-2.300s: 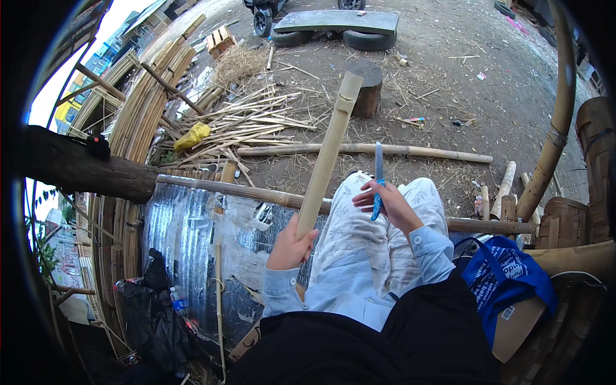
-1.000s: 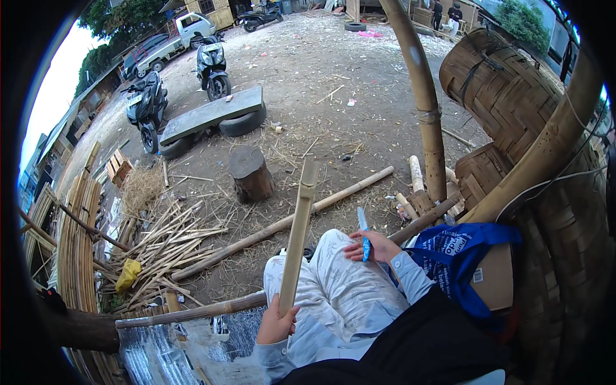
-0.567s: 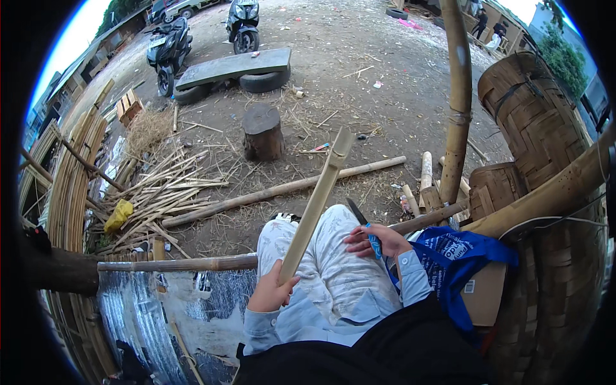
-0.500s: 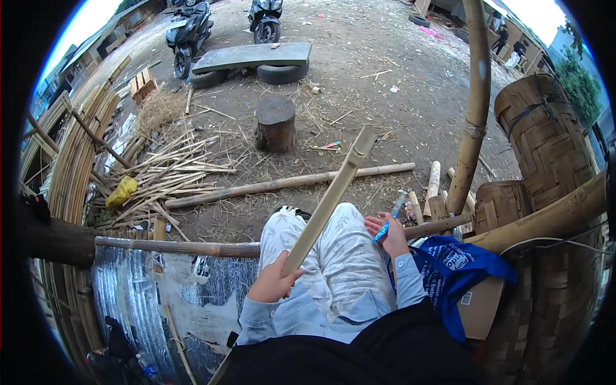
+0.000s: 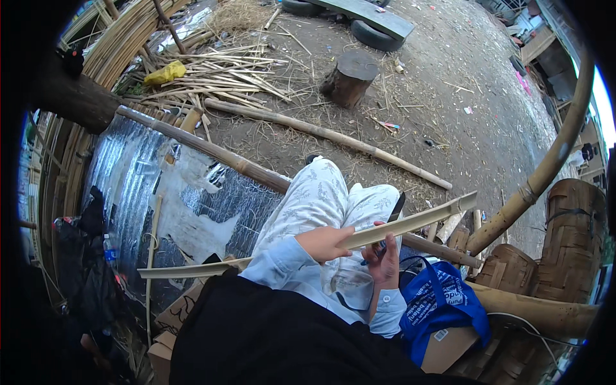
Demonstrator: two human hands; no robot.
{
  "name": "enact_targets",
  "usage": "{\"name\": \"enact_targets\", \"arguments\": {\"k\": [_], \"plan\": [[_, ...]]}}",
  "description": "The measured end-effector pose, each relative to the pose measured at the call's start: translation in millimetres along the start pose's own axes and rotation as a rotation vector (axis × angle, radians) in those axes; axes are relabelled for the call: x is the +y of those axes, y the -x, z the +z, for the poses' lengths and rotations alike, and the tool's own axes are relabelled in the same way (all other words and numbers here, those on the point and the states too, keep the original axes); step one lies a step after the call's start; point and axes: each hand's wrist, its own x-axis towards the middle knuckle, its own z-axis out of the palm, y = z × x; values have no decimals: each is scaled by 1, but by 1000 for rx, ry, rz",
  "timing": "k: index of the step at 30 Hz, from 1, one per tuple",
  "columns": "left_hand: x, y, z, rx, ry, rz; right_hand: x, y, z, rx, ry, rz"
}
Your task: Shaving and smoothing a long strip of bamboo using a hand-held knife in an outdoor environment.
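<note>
A long split bamboo strip (image 5: 417, 222) lies slantwise across my lap, its hollow side showing and its far end up to the right. My left hand (image 5: 326, 244) is closed round it near the middle. The strip passes beneath my left forearm and comes out at the lower left. Just under the strip, my right hand (image 5: 386, 264) is closed on a blue-handled knife, fingertips close to the bamboo. The knife's blade (image 5: 399, 204) sticks up beyond the strip, looking dark; most of the handle is hidden by my fingers.
A blue bag (image 5: 443, 295) with a cardboard box stands by my right side. A bamboo rail (image 5: 212, 151) crosses ahead of my knees, with a silver foil sheet (image 5: 128, 167) behind it at left. Beyond lie a bamboo pole (image 5: 321, 133), a tree stump (image 5: 351, 77) and loose sticks (image 5: 237, 80).
The bamboo strip has swung from steeply raised to lying across my lap. My right hand has brought the knife in to the strip. My view has turned and tipped downward.
</note>
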Motion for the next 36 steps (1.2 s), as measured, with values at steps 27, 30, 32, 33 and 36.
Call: {"name": "enact_targets", "arguments": {"k": [27, 30, 32, 33, 36], "plan": [[7, 63, -23, 483, -667, 19, -57, -6, -40, 230, -165, -213], [8, 62, -19, 395, -628, 1, -62, -18, -41, 306, -86, -230], [-1, 50, -13, 345, -663, 103, -69, -19, -31, 339, -136, -210], [-5, 43, -9, 392, -697, 66, -72, -19, -34, 337, -134, -216], [-22, 19, -3, 423, -761, 50, -77, -15, -41, 419, -136, -249]]}}
